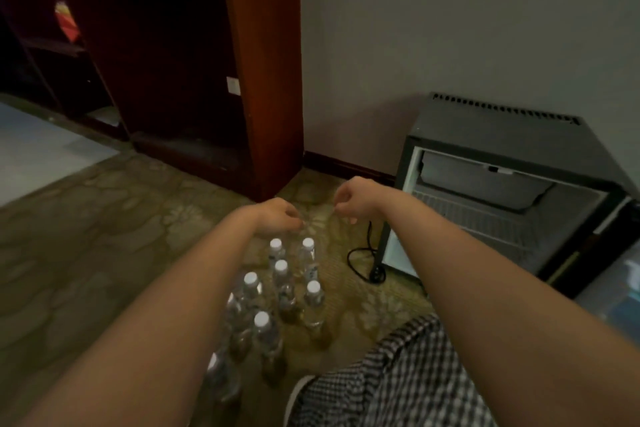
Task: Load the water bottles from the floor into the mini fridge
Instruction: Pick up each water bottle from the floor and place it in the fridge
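Several clear water bottles (281,288) with white caps stand packed together on the patterned carpet, between my forearms. My left hand (277,217) and my right hand (356,199) hover just beyond the far end of the group, close together, fingers pinched. A faint clear film seems to stretch between the two hands; it is too thin to make out well. The black mini fridge (502,128) stands to the right against the wall with its door open. Its inside shows a wire shelf (485,218) with no bottles on it.
A black power cable (363,260) loops on the carpet between the bottles and the fridge. A tall red-brown wooden cabinet (259,80) stands behind the bottles on the left. My knee in checked fabric (398,378) is at the lower right. The fridge door (616,288) juts out at the right edge.
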Demonstrator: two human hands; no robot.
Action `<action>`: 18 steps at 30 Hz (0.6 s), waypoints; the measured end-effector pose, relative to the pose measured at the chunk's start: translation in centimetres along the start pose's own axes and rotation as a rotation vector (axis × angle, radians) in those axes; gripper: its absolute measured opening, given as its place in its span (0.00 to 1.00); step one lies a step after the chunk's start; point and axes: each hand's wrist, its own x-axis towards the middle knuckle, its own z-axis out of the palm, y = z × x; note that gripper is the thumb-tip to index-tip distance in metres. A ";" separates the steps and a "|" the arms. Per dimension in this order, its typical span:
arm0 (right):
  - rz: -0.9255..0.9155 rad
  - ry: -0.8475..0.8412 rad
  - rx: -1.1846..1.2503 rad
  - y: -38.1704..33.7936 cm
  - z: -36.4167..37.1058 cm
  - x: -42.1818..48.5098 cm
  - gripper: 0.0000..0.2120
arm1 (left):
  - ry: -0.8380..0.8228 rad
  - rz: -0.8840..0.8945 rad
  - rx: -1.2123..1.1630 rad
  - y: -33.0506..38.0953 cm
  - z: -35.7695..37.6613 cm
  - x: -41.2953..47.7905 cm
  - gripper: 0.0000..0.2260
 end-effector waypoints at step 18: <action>0.216 -0.141 0.053 9.2 18.5 9.6 0.13 | -0.204 -0.180 -0.398 -11.3 19.1 10.0 0.26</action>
